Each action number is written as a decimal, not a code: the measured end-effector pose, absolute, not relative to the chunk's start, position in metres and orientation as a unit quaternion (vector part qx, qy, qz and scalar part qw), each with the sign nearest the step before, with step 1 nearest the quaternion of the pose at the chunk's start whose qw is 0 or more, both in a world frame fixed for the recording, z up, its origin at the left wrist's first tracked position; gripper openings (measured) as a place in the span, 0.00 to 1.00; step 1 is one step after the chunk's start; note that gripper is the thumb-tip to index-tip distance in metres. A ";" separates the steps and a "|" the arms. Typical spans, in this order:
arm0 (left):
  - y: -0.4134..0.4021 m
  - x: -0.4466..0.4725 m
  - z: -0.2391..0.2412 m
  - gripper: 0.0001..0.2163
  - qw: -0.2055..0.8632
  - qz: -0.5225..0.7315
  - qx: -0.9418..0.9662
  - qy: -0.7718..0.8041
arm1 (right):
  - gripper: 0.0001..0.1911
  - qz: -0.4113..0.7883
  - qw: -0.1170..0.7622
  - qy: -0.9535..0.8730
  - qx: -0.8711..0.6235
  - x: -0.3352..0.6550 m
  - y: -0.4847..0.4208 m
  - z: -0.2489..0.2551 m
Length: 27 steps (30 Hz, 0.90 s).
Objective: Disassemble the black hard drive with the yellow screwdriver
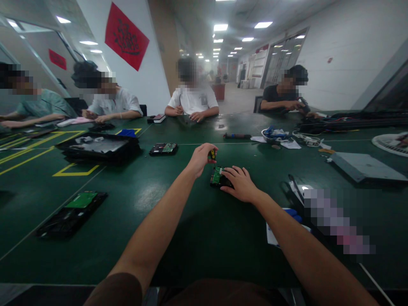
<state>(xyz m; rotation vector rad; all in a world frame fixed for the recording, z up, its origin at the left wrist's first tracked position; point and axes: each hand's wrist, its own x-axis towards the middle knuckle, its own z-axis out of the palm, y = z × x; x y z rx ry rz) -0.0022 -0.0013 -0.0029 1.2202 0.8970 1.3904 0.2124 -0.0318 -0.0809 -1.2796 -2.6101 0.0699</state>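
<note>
Hard drive (217, 176) lies board-up on the table (229, 246), the right hand (241, 183) spread over it – apparently to steady it – while the left hand (200, 160) pinches a yellow-and-black tool (213, 155) just above; at its ten o'clock, another drive (163, 148), black trays (128, 148) beyond

Overhead glow, dim foreground.
We get light from bright ceiling panels (220, 27), with pale glare on the dark green tabletop (149, 197) and deep shadow nearest us; detail on the circuit board (217, 175) looks soft, haze veils the distant corridor (237, 91), wide-angle stretch tilts the left pillar (149, 76), and pixel blocks (331, 225) mask patches.
</note>
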 end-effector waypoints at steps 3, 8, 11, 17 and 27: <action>-0.001 -0.004 -0.002 0.12 0.507 0.572 0.517 0.384 | 0.35 0.024 0.117 -0.891 -0.438 0.213 -0.032 -0.081; 0.000 -0.005 -0.003 0.12 0.550 0.582 0.466 0.376 | 0.35 0.024 0.118 -0.893 -0.433 0.214 -0.032 -0.082; 0.001 -0.006 -0.004 0.11 0.552 0.600 0.438 0.378 | 0.35 0.024 0.118 -0.894 -0.432 0.215 -0.032 -0.081; 0.001 -0.006 -0.002 0.10 0.506 0.587 0.487 0.402 | 0.35 0.029 0.109 -0.892 -0.439 0.214 -0.033 -0.078; 0.001 -0.003 -0.004 0.10 0.555 0.594 0.449 0.371 | 0.36 0.028 0.112 -0.893 -0.434 0.214 -0.032 -0.081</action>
